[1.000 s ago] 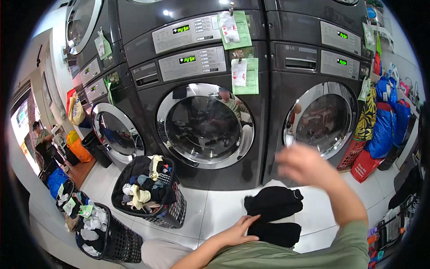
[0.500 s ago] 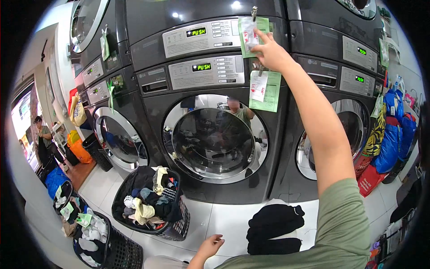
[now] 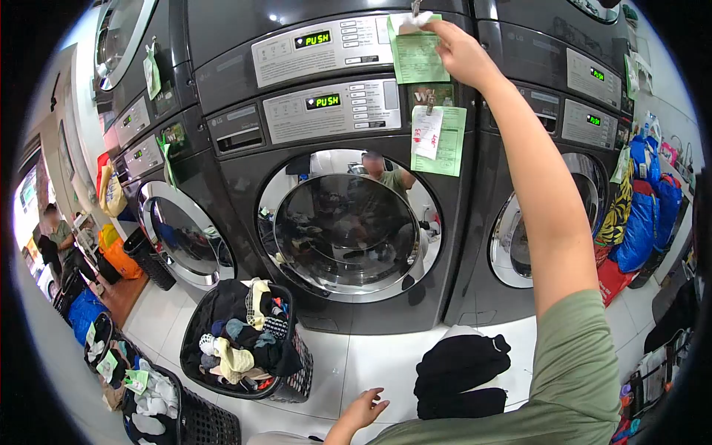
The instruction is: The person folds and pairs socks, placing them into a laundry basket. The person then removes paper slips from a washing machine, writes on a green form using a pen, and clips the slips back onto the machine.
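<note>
The right hand (image 3: 469, 61) pinched a crumpled white paper slip (image 3: 412, 22) between its fingers, at the top of a rectangular green paper sheet (image 3: 419, 61) on a dark grey upper laundry machine (image 3: 226, 70). The left hand (image 3: 363, 410), fingers loosely open, hovered low between a black plastic mesh basket (image 3: 300, 368) of mixed clothes and 2 black cloth bundles (image 3: 460, 365).
</note>
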`<state>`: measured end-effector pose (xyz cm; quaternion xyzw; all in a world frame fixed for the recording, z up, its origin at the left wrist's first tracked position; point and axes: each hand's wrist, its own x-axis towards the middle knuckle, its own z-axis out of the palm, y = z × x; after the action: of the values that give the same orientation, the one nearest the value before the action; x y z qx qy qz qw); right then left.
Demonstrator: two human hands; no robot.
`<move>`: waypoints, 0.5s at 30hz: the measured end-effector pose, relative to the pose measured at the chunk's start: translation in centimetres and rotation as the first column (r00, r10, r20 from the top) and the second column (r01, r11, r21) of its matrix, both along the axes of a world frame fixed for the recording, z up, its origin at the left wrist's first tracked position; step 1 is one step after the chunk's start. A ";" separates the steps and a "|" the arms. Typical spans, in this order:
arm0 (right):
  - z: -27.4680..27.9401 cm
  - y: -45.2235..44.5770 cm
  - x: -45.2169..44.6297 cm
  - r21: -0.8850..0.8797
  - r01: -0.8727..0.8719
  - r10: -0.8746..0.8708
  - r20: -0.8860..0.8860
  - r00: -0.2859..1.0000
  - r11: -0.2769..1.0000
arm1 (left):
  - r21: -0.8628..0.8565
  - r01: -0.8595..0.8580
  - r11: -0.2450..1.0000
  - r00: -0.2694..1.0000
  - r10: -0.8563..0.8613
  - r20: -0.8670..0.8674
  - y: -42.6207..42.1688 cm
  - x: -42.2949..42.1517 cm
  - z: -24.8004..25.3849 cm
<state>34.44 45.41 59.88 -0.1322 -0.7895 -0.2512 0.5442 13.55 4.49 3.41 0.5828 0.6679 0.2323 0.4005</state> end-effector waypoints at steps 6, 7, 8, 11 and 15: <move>0.0 0.6 0.3 -0.026 0.021 -0.021 -0.001 1.000 0.999 | -0.027 0.042 0.999 0.999 -0.043 -0.027 -0.1 0.1 -0.5; 0.0 0.3 0.3 -0.044 0.022 -0.021 0.007 1.000 0.999 | -0.037 0.051 0.998 0.998 -0.052 -0.028 -0.2 0.1 -0.5; 0.1 0.0 0.3 -0.051 0.044 -0.043 0.031 0.999 0.998 | -0.047 0.060 0.997 0.998 -0.062 -0.028 -0.3 0.1 -0.5; 0.5 -0.2 0.4 -0.060 0.108 -0.101 0.100 0.990 0.992 | -0.070 0.076 0.995 0.996 -0.079 -0.042 -0.4 0.2 -0.5; 1.2 -0.3 0.2 -0.058 0.201 -0.191 0.139 0.972 0.978 | -0.075 0.092 0.993 0.994 -0.096 -0.044 -0.3 0.2 -0.8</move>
<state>34.63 45.14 61.06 -0.2120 -0.8156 -0.2835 0.4577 13.71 4.22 2.57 0.6040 0.6569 0.1748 0.4161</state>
